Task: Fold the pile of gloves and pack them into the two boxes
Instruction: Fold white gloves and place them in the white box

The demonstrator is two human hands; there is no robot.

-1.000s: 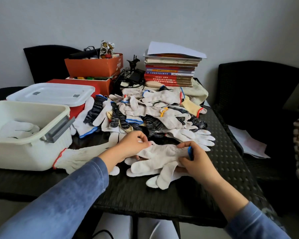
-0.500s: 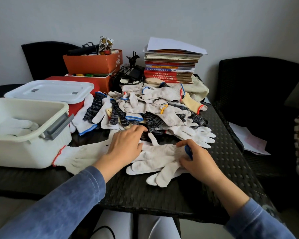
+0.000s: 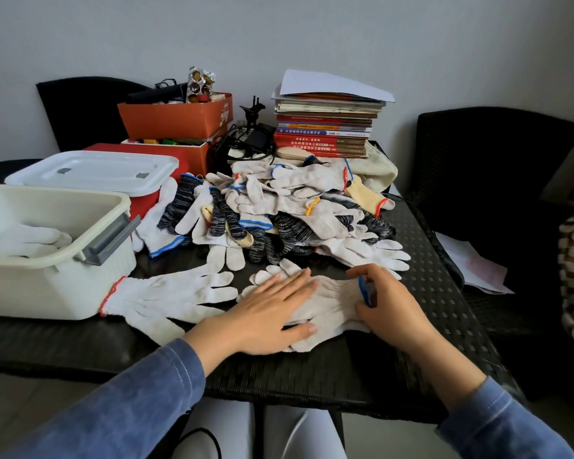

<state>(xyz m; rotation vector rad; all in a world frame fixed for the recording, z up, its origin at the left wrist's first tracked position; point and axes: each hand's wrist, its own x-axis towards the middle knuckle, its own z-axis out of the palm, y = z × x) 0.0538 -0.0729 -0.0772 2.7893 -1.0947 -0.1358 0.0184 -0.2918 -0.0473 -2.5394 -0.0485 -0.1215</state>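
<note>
Pressing flat with my left grip (image 3: 272, 313), fingers straight, I pin the blue-cuffed glove (image 3: 332, 303) to the tabletop (image 3: 421, 352). My right grip (image 3: 390, 303) is curled and pinches its cuff. The knit looks light, limp and slightly clingy, so I judge the cuff and fingertips the best holds for folding. Just left lies a red-cuffed glove (image 3: 166, 293), beside the open cream box (image 3: 57, 286), which holds white gloves. Beyond, the glove pile (image 3: 295, 213) sprawls next to the lidded box (image 3: 93, 170). Behind stand a book stack (image 3: 325, 127), orange cartons (image 3: 176, 117), dark chairs (image 3: 494, 167) and a grey wall (image 3: 312, 34).
</note>
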